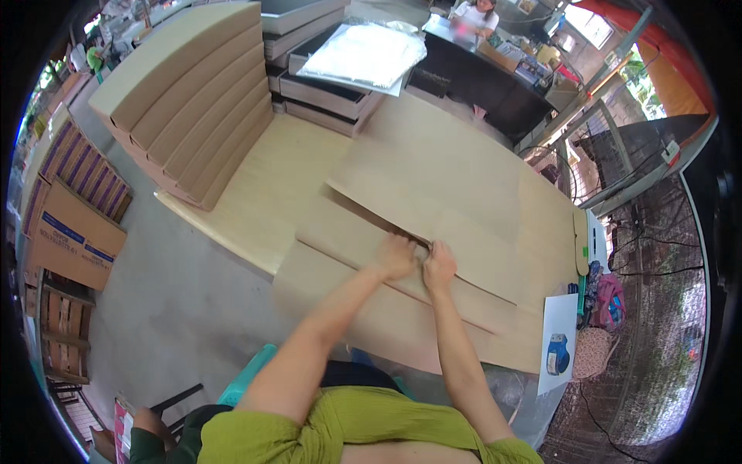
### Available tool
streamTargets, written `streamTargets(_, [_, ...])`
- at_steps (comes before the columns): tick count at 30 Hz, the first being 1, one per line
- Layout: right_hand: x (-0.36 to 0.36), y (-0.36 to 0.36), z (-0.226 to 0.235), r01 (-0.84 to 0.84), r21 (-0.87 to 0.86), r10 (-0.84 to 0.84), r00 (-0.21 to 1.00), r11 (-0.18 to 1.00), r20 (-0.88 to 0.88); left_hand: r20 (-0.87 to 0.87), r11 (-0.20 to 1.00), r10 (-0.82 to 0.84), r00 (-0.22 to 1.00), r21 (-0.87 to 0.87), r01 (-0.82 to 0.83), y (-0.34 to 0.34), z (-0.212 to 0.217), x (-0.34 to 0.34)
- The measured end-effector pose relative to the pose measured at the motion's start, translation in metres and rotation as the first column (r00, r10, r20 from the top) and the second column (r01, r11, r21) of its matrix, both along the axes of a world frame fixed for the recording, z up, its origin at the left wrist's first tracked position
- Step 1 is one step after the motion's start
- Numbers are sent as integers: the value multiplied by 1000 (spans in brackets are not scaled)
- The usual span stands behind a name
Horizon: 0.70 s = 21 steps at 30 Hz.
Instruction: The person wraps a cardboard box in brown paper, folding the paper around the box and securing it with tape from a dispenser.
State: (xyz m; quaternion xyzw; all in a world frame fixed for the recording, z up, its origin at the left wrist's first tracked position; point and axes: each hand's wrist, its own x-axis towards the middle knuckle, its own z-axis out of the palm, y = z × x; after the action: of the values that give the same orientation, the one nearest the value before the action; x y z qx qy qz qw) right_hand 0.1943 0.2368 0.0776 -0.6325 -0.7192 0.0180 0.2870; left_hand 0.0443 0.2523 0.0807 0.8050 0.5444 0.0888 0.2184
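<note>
A large brown cardboard sheet lies across the table, with long crease lines running through its near part. One long edge or fold stands raised near the middle, with a dark gap beneath it. My left hand is closed at this gap, its fingertips partly hidden under the raised cardboard. Right beside it, my right hand grips the same raised edge, thumb side toward the left hand. Both forearms reach over the near part of the cardboard.
Folded brown boxes stand stacked at the table's far left. Behind are dark trays topped by a plastic-wrapped pack. At right, a blue tape roll sits on a white sheet beside a pink bag. Another person sits at the back.
</note>
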Motion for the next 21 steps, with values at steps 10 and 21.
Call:
streamTargets(10, [-72,0,16,-197,214,204,979,957,-15,84,924,342,936,149,-351,40,-43,-214])
streamTargets(21, [-17,3,-6,-30,126,27,999,992,19,33,945,292,956,141,-294,-92,3,0])
